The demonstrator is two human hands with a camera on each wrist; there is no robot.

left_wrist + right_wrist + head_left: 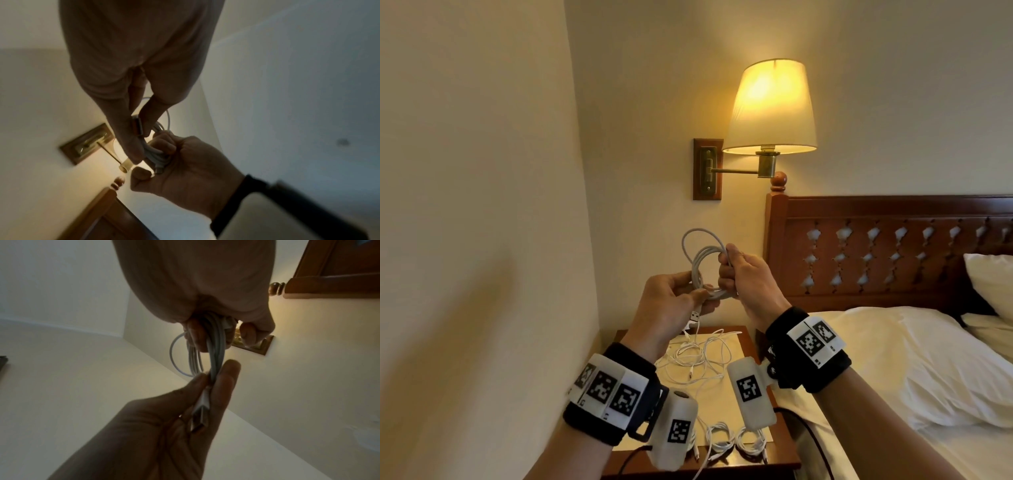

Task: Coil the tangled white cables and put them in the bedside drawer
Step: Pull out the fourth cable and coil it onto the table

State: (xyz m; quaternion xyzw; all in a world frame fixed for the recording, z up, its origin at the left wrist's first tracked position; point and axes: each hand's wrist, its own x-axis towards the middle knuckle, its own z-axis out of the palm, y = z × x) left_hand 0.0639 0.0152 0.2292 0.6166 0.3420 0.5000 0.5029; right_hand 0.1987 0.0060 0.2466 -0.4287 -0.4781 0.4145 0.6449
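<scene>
Here both hands [667, 301] [748, 279] grip the upright cable coil [703, 263].

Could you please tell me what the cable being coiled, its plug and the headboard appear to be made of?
Coiled cable: white, smooth, matte sheath bending in soft loops, probably plastic or rubber.
USB plug: shiny grey shell, likely metal, behind a white plastic-looking collar.
Headboard: reddish-brown, glossy, with carved cut-outs, apparently varnished wood.

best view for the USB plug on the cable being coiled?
Right wrist: the USB plug lies large against the left hand. Head view shows it small, poking below that hand. In the left wrist view it is dark and mostly hidden between the fingers.
</scene>
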